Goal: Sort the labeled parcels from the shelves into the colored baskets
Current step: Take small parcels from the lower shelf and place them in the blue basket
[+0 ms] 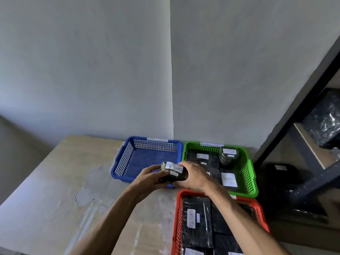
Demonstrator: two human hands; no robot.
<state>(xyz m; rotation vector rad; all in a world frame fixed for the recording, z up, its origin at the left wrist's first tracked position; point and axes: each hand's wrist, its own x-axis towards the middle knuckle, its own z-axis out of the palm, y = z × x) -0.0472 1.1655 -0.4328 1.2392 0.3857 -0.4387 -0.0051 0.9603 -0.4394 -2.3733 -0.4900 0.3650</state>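
Both hands hold a small black wrapped parcel point(173, 174) with a white label reading RETURN. My left hand point(150, 178) grips its left end and my right hand point(193, 176) grips its right end. The parcel hovers over the front right corner of the blue basket point(127, 155), which has nothing in it. To the right, the green basket point(248, 173) holds several black labeled parcels. The red basket point(177, 218) near me also holds several black parcels, one labeled RETURN.
The baskets sit on a pale worn tabletop point(73, 190) in a wall corner. A dark metal shelf rack point(301, 107) stands at the right with black wrapped parcels point(325, 118) on it. Another black parcel point(281, 173) lies low beside the green basket.
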